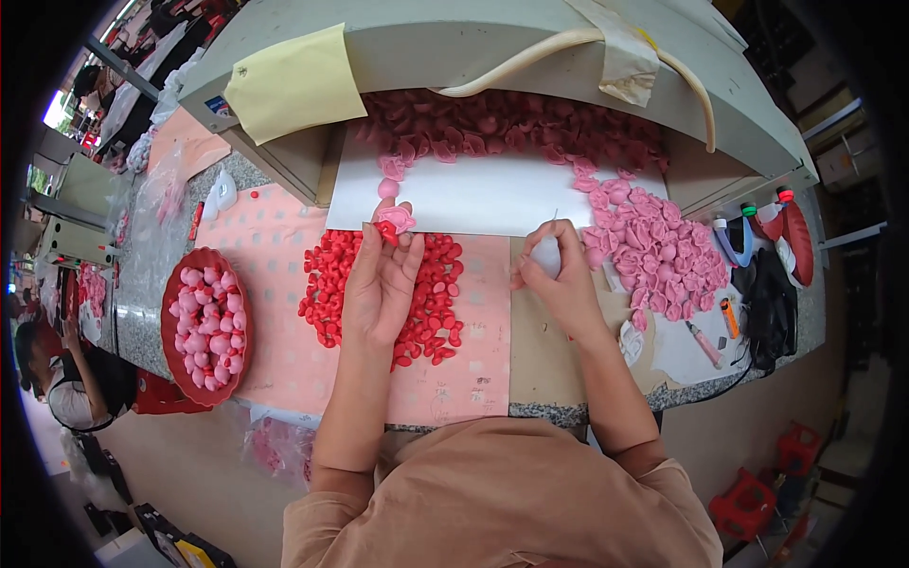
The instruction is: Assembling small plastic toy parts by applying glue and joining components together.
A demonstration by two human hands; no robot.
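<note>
My left hand (381, 289) is raised over the bench, palm up. Its fingertips pinch a pink petal-shaped piece (401, 221) together with a small red piece (386, 232). Beneath that hand spreads a pile of small glossy red pieces (434, 275). My right hand (571, 289) is wrapped around a small whitish squeeze bottle (546, 254), its thin needle tip pointing up. To the right of the bottle lies a heap of pink cupped pieces (663, 248). One round pink piece (387, 187) rests on the white sheet (454, 194) just beyond my left fingertips.
A red basket (170, 346) of pink and red pieces stands on the left. A grey housing (454, 57) arches over more pink pieces (511, 123) at the back. Cutter (704, 344), orange lighter (729, 318) and bottles (793, 237) lie right. Another person (76, 388) sits far left.
</note>
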